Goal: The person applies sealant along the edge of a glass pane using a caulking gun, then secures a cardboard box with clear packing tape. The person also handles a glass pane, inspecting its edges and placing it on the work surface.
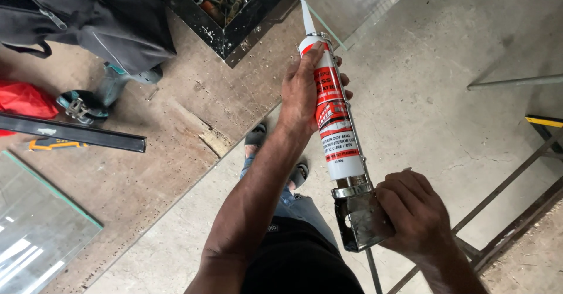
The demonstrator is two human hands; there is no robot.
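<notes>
My left hand (305,92) wraps around the front of a white and red sealant cartridge (334,133) set in a metal caulking gun (358,215). My right hand (413,215) grips the gun's handle at the back. The white nozzle (307,19) points up toward the edge of a glass pane (346,4). My feet in sandals (255,137) show below on the concrete floor.
A worn brown board (146,171) carries a black bag (99,18), a metal tray of scrap hardware (229,7), a black metal bar (70,133), a red cloth (23,100) and another glass sheet (35,235). A steel frame (516,206) lies at right.
</notes>
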